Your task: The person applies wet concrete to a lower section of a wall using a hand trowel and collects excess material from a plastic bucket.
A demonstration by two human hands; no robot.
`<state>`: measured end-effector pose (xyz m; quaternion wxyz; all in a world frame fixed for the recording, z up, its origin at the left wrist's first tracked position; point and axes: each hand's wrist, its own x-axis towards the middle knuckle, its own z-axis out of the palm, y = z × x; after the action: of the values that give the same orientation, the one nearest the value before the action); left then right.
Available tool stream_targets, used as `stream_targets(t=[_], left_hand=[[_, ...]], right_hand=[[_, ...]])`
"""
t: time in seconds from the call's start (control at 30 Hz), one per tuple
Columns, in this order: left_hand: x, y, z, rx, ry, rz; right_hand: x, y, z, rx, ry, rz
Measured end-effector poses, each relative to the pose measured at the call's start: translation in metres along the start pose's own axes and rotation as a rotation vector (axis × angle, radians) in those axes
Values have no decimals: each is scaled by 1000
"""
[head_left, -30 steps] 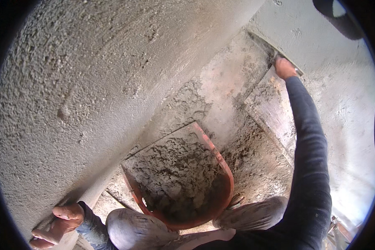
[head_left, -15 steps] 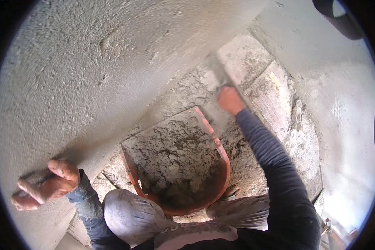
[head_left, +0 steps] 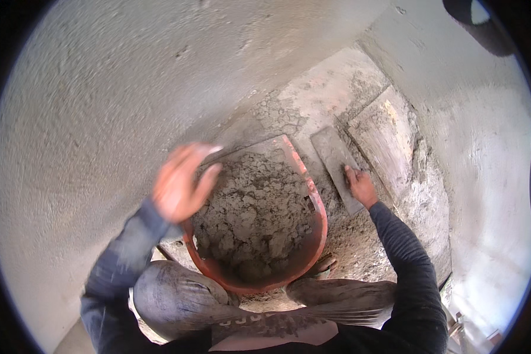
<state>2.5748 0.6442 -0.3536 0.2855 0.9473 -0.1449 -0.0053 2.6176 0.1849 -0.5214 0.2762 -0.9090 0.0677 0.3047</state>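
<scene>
Wet grey mortar (head_left: 253,212) fills a reddish-orange tub (head_left: 320,221) between my knees; one side of the tub is straight and the near side curved. Over its left rim is my left hand (head_left: 183,180), slightly blurred, fingers spread and nothing seen in them. To the right of the tub my right hand (head_left: 361,186) grips a flat rectangular plastering trowel (head_left: 331,154) by its near part, thumb on the upper side. The trowel's grey blade tilts from upper left to lower right; its handle is not visible.
A rough plastered wall (head_left: 100,118) rises at the left, and a smoother grey wall (head_left: 478,135) at the right. Mortar-stained boards (head_left: 383,135) lie on the floor beyond the trowel. My knees (head_left: 180,295) flank the tub's near side.
My left hand has left its place by the left wall and swung up and right to the tub's rim. My right hand has drawn the trowel nearer and to the right.
</scene>
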Motion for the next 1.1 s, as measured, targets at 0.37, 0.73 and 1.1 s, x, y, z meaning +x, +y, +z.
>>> stream_targets(t=[0.37,0.73,1.1], left_hand=[[170,-90,237,337,-242,-77],[20,-20,104,-261,-440,216],[-93,-116,61,-173,-303,-543]], right_hand=[[131,-98,60,-136,66,-334],[-33,-123,5,-663,82,-842],[78,-110,-2,-1038,601,-471]])
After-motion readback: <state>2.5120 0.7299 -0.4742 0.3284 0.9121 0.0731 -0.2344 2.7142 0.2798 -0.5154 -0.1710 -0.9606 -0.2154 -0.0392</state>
